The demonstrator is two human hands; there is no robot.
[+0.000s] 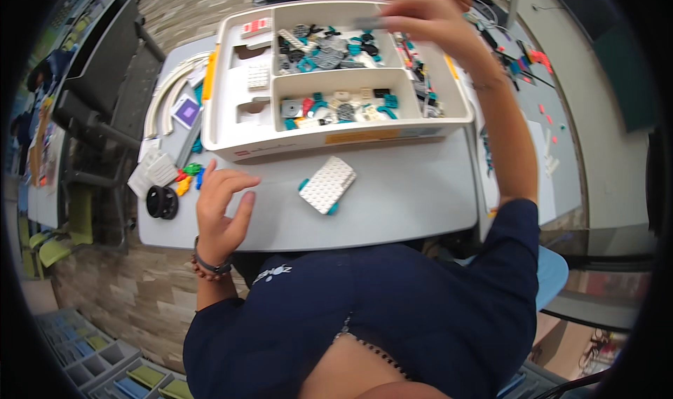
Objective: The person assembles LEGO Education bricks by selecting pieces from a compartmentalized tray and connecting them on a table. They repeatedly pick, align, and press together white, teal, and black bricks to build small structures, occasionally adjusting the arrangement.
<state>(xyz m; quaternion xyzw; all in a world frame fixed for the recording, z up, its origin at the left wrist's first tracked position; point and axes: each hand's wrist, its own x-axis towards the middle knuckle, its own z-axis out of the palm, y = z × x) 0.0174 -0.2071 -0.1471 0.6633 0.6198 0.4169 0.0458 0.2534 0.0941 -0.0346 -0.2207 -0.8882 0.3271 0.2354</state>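
A thin grey bar-shaped piece (368, 22) is pinched between the fingertips of the right hand (427, 19), which is raised over the far right part of the white sorting tray (231, 129). The piece is blurred, so its exact form cannot be told; it is judged to be light, stiff plastic, smooth enough to slip if held loosely, and best taken across its narrow sides near one end, as it is gripped now. Most of its length juts out to the left of the fingers, above the far compartment of small grey, black and teal parts (329, 45).

The left hand (221, 213) is rested on the desk (406, 195) near its near-left corner, fingers loosely spread and nothing grasped. A white studded plate (327, 184) with teal corners is seen lying just to its right, apart from it, in front of the tray. Small coloured bricks (188, 178) and two black wheels (162, 202) are seen lying by the left edge.
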